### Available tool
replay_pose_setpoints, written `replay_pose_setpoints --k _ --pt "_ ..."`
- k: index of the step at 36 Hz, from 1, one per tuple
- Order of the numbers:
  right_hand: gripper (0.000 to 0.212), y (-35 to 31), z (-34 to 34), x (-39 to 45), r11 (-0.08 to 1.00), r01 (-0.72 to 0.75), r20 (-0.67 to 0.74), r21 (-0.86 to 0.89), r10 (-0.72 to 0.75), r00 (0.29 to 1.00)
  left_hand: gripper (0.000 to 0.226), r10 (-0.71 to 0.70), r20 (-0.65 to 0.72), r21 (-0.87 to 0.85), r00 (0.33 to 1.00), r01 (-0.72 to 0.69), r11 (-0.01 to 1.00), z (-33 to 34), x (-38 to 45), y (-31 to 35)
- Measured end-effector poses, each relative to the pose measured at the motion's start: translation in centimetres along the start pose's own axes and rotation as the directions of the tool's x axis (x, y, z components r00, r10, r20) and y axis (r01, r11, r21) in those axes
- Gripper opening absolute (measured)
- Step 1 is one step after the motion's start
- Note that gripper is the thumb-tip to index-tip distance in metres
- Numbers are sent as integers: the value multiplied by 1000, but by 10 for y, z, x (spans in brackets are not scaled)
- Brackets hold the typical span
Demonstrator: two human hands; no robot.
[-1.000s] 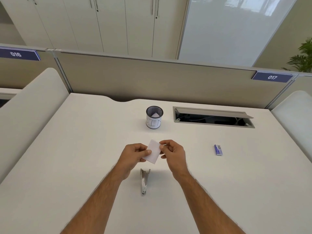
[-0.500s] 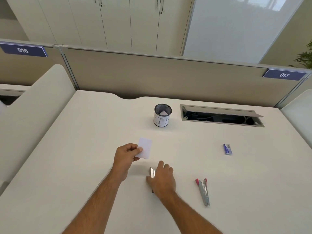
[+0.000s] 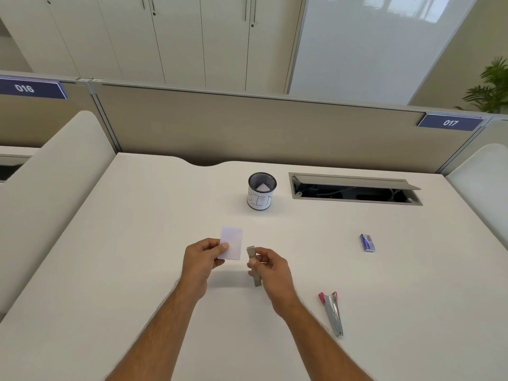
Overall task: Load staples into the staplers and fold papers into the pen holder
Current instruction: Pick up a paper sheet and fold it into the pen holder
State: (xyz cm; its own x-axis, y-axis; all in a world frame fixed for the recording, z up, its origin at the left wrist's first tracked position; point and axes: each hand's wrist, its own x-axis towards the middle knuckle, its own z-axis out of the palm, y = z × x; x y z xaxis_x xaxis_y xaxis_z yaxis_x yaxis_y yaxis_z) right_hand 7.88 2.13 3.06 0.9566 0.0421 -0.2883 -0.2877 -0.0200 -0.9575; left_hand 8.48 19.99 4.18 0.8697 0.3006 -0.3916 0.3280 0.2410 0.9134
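Observation:
My left hand [image 3: 202,257] pinches a small folded white paper [image 3: 232,243] and holds it above the desk. Just to its right, my right hand [image 3: 270,273] grips a grey metal stapler [image 3: 253,259], lifted off the desk with its front end pointing away from me. A second stapler [image 3: 332,312], silver with red tips, lies flat at the right. A small blue staple box [image 3: 367,243] lies farther right. The black mesh pen holder [image 3: 262,191], with a white label, stands at the back and holds a folded paper.
The white desk [image 3: 137,270] is fenced by a beige partition at the back and rounded side panels. An open cable hatch [image 3: 354,189] is cut into the desk right of the pen holder.
My right hand let go of the paper, dropped onto the grey stapler on the desk, then picked it up. My left hand kept the paper raised.

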Motion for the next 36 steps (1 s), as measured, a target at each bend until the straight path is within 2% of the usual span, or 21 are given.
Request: replay_pose_setpoints --k 9,15,23,29,36 --pt "21 -15 -12 2 981 -116 142 157 93 985 6 -8 41 -5 999 9 1000 9 -6 -1" --pt "19 -18 -15 0 970 -155 164 187 125 979 5 5 53 29 999 -6 1000 12 -10 -4" --pt "19 -22 -18 -3 971 -159 172 178 129 977 3 39 10 68 999 -39 997 14 -15 -6" --pt "21 -22 -16 -5 982 -148 219 114 121 968 3 28 103 83 994 -37 996 20 -23 -6" --pt "22 -19 -14 -5 983 -159 193 94 139 971 21 54 118 62 992 -61 996 26 -28 -5"
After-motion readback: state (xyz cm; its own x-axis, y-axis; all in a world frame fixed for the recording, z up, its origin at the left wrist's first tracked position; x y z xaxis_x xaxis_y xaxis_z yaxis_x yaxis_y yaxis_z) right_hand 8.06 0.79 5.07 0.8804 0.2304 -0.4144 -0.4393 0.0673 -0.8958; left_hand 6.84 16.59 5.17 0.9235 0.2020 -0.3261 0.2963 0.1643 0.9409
